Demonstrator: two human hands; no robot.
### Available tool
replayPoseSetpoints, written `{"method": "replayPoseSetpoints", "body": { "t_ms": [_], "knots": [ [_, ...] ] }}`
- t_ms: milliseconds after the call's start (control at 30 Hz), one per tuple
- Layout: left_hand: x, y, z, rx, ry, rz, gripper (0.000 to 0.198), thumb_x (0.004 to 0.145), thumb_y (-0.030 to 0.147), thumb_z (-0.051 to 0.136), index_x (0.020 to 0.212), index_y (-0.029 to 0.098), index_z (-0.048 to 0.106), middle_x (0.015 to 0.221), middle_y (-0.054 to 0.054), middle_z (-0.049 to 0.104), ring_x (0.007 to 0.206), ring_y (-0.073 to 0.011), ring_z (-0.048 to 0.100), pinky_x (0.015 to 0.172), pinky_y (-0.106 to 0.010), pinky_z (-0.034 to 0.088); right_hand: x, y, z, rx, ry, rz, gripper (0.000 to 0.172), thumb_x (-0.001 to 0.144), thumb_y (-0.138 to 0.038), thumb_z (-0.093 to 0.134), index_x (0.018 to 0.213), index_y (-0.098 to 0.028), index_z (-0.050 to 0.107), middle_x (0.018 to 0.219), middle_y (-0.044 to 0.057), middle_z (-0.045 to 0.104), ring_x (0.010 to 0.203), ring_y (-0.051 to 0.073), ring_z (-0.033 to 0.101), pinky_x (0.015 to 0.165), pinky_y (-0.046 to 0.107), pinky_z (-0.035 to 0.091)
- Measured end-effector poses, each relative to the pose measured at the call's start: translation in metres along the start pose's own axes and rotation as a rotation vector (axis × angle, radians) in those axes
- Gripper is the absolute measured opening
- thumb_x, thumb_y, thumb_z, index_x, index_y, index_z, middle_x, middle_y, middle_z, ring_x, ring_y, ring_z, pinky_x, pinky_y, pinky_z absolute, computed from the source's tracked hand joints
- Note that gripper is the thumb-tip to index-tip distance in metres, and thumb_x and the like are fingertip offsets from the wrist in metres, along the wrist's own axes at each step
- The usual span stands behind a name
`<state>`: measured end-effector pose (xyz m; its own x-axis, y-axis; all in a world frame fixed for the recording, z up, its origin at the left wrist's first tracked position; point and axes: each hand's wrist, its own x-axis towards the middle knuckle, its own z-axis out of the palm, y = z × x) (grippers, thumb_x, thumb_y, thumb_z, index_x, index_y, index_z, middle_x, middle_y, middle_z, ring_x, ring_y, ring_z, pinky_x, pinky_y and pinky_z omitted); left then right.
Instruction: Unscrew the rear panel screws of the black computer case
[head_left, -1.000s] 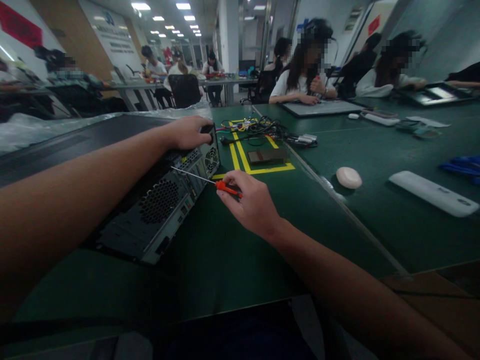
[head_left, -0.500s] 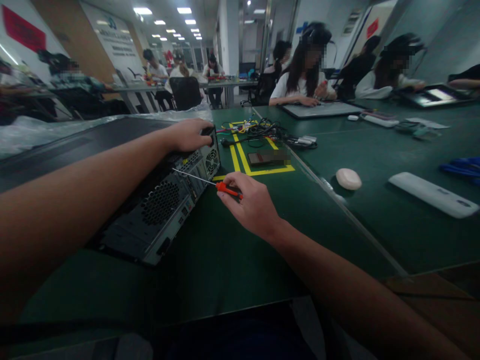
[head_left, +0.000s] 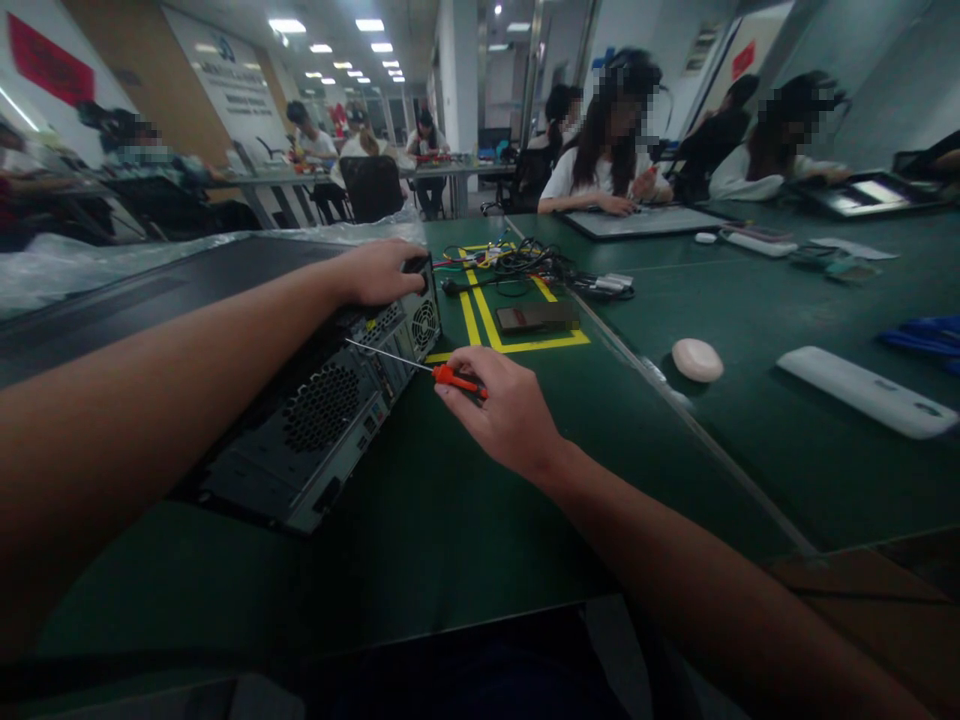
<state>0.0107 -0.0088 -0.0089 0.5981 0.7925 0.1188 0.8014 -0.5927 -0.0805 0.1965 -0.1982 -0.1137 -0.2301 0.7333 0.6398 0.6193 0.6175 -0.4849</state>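
Observation:
A black desktop computer case lies on the green table to my left, its metal rear panel with round vent holes turned toward my right side. My left hand grips its far rear corner, the thumb bent over the back edge. In my right hand is a screwdriver with an orange-red handle, pinched between thumb and fingers. The long thin shaft points left, and its tip is at the upper edge of the rear panel. Whether the tip sits in a screw is too small to tell.
Tangled cables and a dark phone-like slab lie by yellow tape lines beyond the case. On the right are a pale rounded case, a long white device and blue cable. Several people work at tables behind.
Almost nothing differs. Both hands, the screwdriver and the computer case keep nearly the same positions.

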Motion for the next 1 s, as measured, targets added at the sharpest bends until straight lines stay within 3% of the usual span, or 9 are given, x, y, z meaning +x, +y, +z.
{"method": "replayPoseSetpoints", "body": {
  "t_ms": [267, 500, 733, 1000],
  "knots": [
    [0.0001, 0.0009, -0.0017, -0.029, -0.006, 0.016, 0.071, 0.088, 0.048, 0.046, 0.151, 0.017, 0.058, 0.149, -0.014, 0.063, 0.139, -0.0338, 0.055, 0.118, -0.045, 0.041, 0.0008, -0.0027, -0.0030, -0.025, 0.029, -0.010, 0.021, 0.102, -0.036, 0.061, 0.110, -0.017, 0.069, 0.100, 0.007, 0.070, 0.090, 0.022, 0.064, 0.080, 0.035, 0.046],
    [-0.0003, 0.0026, -0.0018, -0.008, -0.004, 0.000, 0.066, 0.089, 0.046, 0.046, 0.149, 0.022, 0.059, 0.145, -0.009, 0.066, 0.139, -0.0301, 0.055, 0.117, -0.042, 0.042, 0.0024, -0.0034, -0.0025, 0.006, 0.017, 0.004, 0.028, 0.106, -0.040, 0.055, 0.105, -0.018, 0.071, 0.094, 0.006, 0.070, 0.084, 0.020, 0.062, 0.076, 0.033, 0.045],
    [0.0008, 0.0007, -0.0009, 0.007, -0.009, 0.005, 0.070, 0.090, 0.048, 0.045, 0.152, 0.017, 0.056, 0.150, -0.012, 0.062, 0.141, -0.0304, 0.054, 0.119, -0.040, 0.040, 0.0013, -0.0012, -0.0008, 0.044, 0.022, -0.003, 0.022, 0.096, -0.034, 0.068, 0.113, -0.020, 0.063, 0.102, 0.005, 0.071, 0.087, 0.020, 0.067, 0.080, 0.033, 0.050],
    [0.0002, 0.0015, -0.0019, -0.014, -0.010, 0.002, 0.068, 0.089, 0.047, 0.046, 0.151, 0.022, 0.058, 0.148, -0.009, 0.064, 0.139, -0.0311, 0.054, 0.117, -0.042, 0.042, 0.0008, 0.0009, 0.0007, 0.037, -0.010, 0.001, 0.013, 0.101, -0.030, 0.061, 0.110, -0.021, 0.062, 0.104, 0.006, 0.069, 0.091, 0.020, 0.066, 0.082, 0.034, 0.050]
  ]
}}
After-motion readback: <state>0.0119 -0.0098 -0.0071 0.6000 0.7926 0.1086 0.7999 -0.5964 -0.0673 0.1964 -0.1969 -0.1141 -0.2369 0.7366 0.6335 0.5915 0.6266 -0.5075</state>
